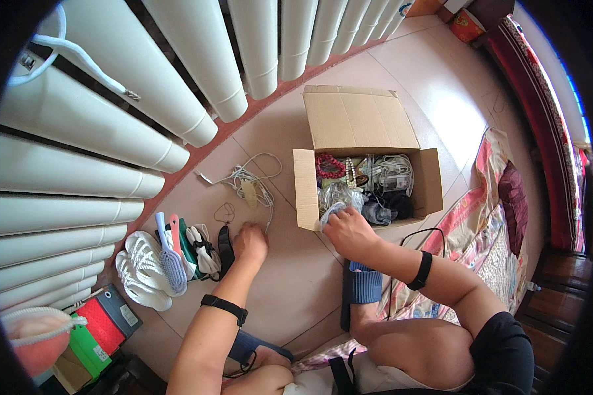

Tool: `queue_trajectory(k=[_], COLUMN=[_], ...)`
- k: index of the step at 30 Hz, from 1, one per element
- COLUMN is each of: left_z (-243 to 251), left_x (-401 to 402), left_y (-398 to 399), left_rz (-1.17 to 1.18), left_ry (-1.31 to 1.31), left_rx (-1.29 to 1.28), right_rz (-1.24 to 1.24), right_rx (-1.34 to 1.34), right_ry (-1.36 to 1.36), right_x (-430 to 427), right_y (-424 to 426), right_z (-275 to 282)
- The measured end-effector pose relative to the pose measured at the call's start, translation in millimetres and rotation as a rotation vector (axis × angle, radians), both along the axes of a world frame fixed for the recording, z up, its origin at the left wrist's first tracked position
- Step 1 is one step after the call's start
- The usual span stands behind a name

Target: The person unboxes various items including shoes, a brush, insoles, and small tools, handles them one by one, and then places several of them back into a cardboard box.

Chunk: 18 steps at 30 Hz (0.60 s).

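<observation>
My right hand [348,234] is at the front left corner of an open cardboard box [306,192], with its fingers on a clear plastic bag [337,195]. In the box are a red beaded string [329,166], a pearl-like bead string [351,173], bundled white cables [396,170] and dark cloth items [395,203]. Over the floor tiles, my left hand [250,243] is beside a black elongated item [225,251], near the end of a white cable [264,190]. What its fingers hold, if anything, is hidden.
Left of my left hand lie white woven slippers [141,266], a blue hairbrush [172,269], a pink-handled item [175,232] and another cable bundle [206,252]. A white radiator [173,74] lines the wall. Shoe-type boxes [104,321] stand lower left; patterned cloth [484,197] lies at right.
</observation>
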State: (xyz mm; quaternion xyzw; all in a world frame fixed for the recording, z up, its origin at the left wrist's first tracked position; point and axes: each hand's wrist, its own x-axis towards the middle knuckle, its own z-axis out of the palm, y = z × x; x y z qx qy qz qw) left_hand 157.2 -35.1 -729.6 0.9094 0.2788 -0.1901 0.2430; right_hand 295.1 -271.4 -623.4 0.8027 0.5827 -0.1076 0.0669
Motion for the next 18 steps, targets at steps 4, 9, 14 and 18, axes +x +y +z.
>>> queue_trajectory(k=[4,9,14,18], left_z=[16,30,14,-1], left_x=[4,21,39,50], left_y=[-5,7,25,28], left_rz=[-0.018,0.036,0.179,0.181], left_ry=[-0.212,-0.653,-0.625,-0.567], left_rx=[0.028,0.184,0.121,0.047], right_rz=[0.017,0.032,0.106,0.128], right_rx=[0.038,0.019,0.047,0.067], right_ry=[-0.023,-0.022,0.007,0.066], right_x=[1,3,-1,-7], right_y=[3,0,-1,0], right_z=[-4,-5,0,2])
